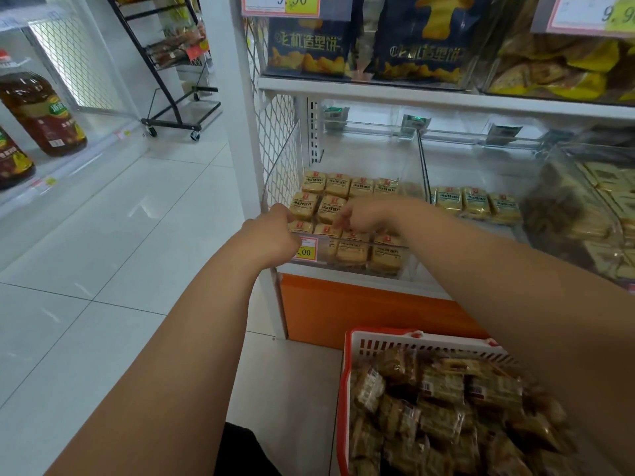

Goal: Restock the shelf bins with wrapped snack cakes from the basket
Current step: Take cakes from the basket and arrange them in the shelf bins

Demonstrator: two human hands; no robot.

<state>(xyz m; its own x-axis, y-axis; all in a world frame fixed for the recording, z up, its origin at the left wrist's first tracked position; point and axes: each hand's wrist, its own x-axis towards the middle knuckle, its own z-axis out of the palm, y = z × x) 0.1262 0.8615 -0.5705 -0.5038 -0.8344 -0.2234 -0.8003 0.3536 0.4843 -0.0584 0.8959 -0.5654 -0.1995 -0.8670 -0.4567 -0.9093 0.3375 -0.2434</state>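
Observation:
A clear shelf bin [410,201] on the low shelf holds rows of yellow wrapped snack cakes [338,185]. My left hand [275,231] is curled over the bin's front left corner, gripping its rim beside the yellow price label [307,250]. My right hand [364,216] reaches into the bin with bent fingers down on a cake in the middle row. Whether it pinches that cake is unclear. The red and white basket [378,340] stands on the floor at lower right, full of brown wrapped cakes [443,407].
A second bin [426,173] to the right holds a row of the same yellow cakes [476,204], and a fuller bin [584,207] stands further right. Dark blue snack bags [309,46] fill the shelf above. Oil bottles [37,111] and a wheeled black rack [171,121] stand across the tiled aisle.

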